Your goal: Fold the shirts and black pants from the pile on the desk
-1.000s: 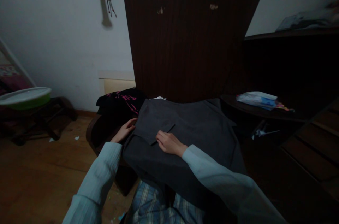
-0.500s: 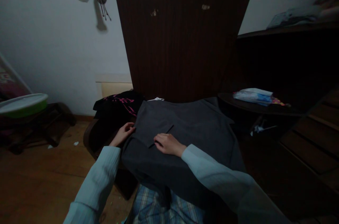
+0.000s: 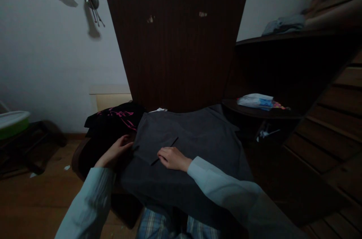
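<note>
A dark grey garment (image 3: pixel 195 133) lies spread in front of me, its near part hanging over my lap. My right hand (image 3: pixel 174 158) rests palm down on the cloth, fingers slightly bent. Beside and partly under it runs a thin dark slanted strip (image 3: pixel 174 141); whether this is a pocket edge or a separate stick, I cannot tell. At the garment's left edge is my left hand (image 3: pixel 117 150), its thumb and fingers apart. The undersides of both hands are hidden.
Black cloth with a pink pattern (image 3: pixel 113 116) lies behind my left hand. A dark upright panel (image 3: pixel 181 54) rises behind the garment. To the right, a low dark shelf (image 3: pixel 232 108) carries a plastic packet (image 3: pixel 256 101). A green basin (image 3: pixel 14 127) stands far left.
The view has turned a little to the right. My left hand has drawn slightly back and left from the garment's edge; the right has shifted slightly over the cloth.
</note>
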Available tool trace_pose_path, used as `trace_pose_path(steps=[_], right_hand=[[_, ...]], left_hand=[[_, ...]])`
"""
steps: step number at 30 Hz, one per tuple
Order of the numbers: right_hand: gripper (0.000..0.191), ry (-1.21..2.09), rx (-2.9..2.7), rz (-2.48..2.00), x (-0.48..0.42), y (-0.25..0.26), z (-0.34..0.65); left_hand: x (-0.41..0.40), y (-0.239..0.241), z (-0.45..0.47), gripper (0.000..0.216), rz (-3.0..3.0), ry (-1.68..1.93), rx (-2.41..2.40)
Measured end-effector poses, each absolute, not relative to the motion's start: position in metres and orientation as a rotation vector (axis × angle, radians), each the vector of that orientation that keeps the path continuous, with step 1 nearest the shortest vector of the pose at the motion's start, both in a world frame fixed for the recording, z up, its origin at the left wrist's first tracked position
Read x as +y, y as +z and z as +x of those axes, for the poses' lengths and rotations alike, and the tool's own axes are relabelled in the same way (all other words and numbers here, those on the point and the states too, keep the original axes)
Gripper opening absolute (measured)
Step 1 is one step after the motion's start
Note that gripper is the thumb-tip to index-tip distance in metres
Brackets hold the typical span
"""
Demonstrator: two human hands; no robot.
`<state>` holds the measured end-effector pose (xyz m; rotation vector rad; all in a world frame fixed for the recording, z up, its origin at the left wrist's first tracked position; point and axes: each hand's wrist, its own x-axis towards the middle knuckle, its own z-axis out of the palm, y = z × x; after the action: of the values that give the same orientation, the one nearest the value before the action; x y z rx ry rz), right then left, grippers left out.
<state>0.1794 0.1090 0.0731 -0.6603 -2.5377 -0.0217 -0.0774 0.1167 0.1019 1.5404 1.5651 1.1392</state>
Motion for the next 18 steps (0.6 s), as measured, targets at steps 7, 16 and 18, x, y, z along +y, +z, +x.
trace_pose_path(steps=[7, 16, 18], right_hand=[[0.013, 0.163, -2.268, -0.829, 0.112, 0.071, 0.182], [0.011, 0.504, -1.198, -1.177, 0.151, 0.069, 0.209], [0.01, 0.53, -1.101, -1.192, 0.16, 0.065, 0.214]], left_hand=[[0.148, 0.138, 0.014, 0.047, 2.065, 1.063, 1.403], [0.168, 0.076, 0.119, 0.034, 2.453, 1.04, 1.378], [0.164, 0.069, 0.12, 0.037, 2.584, 0.839, 1.367]])
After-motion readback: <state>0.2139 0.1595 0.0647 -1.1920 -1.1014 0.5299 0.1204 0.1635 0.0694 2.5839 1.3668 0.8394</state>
